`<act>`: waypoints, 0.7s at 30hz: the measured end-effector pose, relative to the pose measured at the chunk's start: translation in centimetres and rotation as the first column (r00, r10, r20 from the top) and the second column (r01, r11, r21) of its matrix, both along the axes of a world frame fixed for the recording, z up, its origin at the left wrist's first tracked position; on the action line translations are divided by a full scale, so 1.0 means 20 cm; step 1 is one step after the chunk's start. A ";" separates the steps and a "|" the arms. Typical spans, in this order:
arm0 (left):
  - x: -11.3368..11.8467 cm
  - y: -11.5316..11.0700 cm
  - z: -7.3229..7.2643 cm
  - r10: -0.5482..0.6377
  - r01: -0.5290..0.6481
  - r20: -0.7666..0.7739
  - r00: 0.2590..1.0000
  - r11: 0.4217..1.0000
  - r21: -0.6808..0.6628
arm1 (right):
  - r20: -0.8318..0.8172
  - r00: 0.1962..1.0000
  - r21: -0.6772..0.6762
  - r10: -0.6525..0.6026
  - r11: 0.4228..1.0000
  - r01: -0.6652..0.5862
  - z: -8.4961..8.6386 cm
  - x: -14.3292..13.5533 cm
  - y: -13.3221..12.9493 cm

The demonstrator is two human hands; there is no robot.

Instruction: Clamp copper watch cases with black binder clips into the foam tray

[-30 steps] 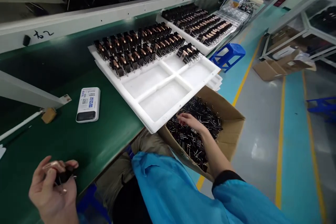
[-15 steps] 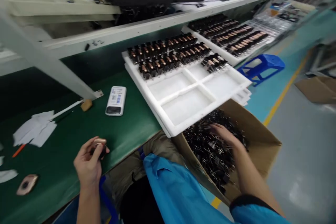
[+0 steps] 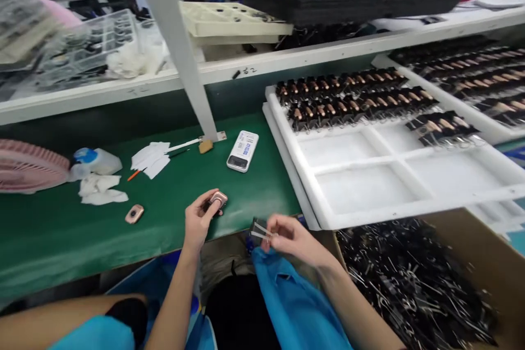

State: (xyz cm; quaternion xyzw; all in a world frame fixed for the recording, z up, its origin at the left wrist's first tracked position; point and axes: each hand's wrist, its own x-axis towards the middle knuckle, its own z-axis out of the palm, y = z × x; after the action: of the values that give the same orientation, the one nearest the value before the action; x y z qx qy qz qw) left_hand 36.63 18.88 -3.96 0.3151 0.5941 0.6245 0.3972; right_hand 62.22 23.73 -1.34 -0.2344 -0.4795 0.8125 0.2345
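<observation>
We have a rose-gold piece in our left hand, thumb and fingers closed around it, over the green table; something dark shows beneath it, perhaps a clip, but our fingers hide most of it. Our right hand pinches a black binder clip by its silver handles near the table's front edge. We see 1 more rose-gold piece lying to the left, and a white device beyond our hands. At right, a white tray carries 2 long rows of clipped pieces, and below it a cardboard box holds loose black clips.
</observation>
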 end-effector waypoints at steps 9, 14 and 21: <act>-0.08 -0.10 0.02 -0.137 0.138 0.015 0.990 0.987 -0.078 | 0.100 0.987 0.184 -0.125 0.977 0.105 -0.21 -0.36 0.24; -0.10 -0.12 0.02 -0.202 0.201 0.003 0.979 0.974 -0.105 | 0.159 0.987 0.271 0.021 0.960 -0.064 -0.21 -0.34 0.24; -0.14 -0.11 0.03 -0.374 0.348 -0.149 0.915 0.921 -0.175 | 0.252 0.959 0.397 0.132 0.889 -0.227 -0.14 -0.32 0.26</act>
State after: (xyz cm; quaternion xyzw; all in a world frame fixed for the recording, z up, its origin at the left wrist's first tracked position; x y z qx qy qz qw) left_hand 33.91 16.60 -3.40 0.4446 0.6028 0.4645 0.4725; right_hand 55.77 28.89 -4.22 -0.2202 -0.6863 0.6770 0.1491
